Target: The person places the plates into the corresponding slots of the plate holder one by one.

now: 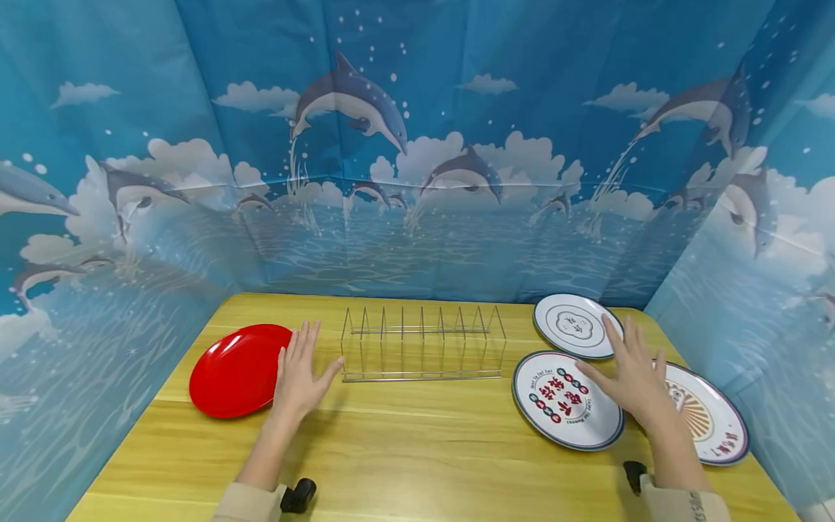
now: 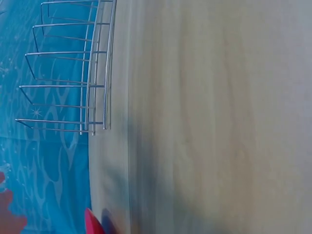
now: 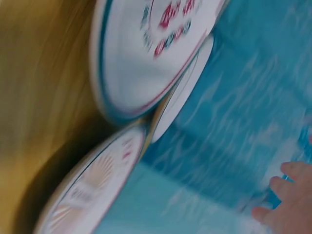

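Left hand: my left hand [image 1: 296, 373] is released, fingers straight, over the right edge of the red plate [image 1: 236, 370], left of the wire rack [image 1: 422, 344]
Right hand: my right hand [image 1: 628, 373] is released, fingers spread, above the lettered plate [image 1: 561, 406]; right of the rack
Other plates: cloud plate [image 1: 574, 325] behind; sunburst plate [image 1: 714, 424] further right; all on the worktop [image 1: 417, 457]
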`<state>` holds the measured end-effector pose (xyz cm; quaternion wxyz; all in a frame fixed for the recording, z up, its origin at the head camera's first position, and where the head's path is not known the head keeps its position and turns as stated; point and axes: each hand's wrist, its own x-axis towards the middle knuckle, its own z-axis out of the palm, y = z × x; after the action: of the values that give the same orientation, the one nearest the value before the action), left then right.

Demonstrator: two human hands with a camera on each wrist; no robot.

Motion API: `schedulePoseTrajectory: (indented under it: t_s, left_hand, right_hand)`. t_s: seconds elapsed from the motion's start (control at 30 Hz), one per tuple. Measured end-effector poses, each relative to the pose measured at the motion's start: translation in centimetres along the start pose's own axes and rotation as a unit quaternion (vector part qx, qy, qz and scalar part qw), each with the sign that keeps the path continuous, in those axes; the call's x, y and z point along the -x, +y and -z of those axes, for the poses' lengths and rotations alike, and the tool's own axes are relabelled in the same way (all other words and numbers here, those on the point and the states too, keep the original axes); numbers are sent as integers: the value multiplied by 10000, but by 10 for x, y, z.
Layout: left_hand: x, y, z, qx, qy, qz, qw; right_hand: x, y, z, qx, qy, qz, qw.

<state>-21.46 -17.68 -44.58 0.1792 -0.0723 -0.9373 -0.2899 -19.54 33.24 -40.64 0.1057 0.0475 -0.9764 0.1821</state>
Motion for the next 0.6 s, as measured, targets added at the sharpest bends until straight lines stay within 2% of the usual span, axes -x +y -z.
schedulePoseTrajectory:
  t_s: [0.07,0.1,0.17,0.23,0.3,0.37,0.47,0.53,0.6]
  left_hand:
    - [-4,-1,-1,837,184,180,9962]
    - [-6,-1,-1,1285,274,270,9910]
    - [-10,-2,-2,2103,482,401,9756]
    - [-14,-3,-3,2718,642,505,9589]
    - [-18,-4,-4,3160,707,534,9446]
    - [-21,-4,-5,3486,700,614,9326]
    - [-25,-5,-7,3932,535,783,9146]
    - [-28,-6,-9,4226,392,964,9003]
    - [-31,-7,-11,4414,223,1121,8900]
  right_hand:
    - [5,13,6,-312,437,-103,9985]
    - [9,20,9,-512,642,-167,9965]
    - [18,35,15,-990,1005,-319,9895]
    - [28,51,19,-1463,1324,-692,9779]
    - [40,64,23,-2045,1512,-1156,9602]
    - [51,77,27,-2474,1683,-1730,9384]
    - [67,95,28,-2904,1939,-2679,8979]
    - [76,113,25,-3049,2106,-3134,8743]
    - [84,136,17,-3094,2237,-3543,8536]
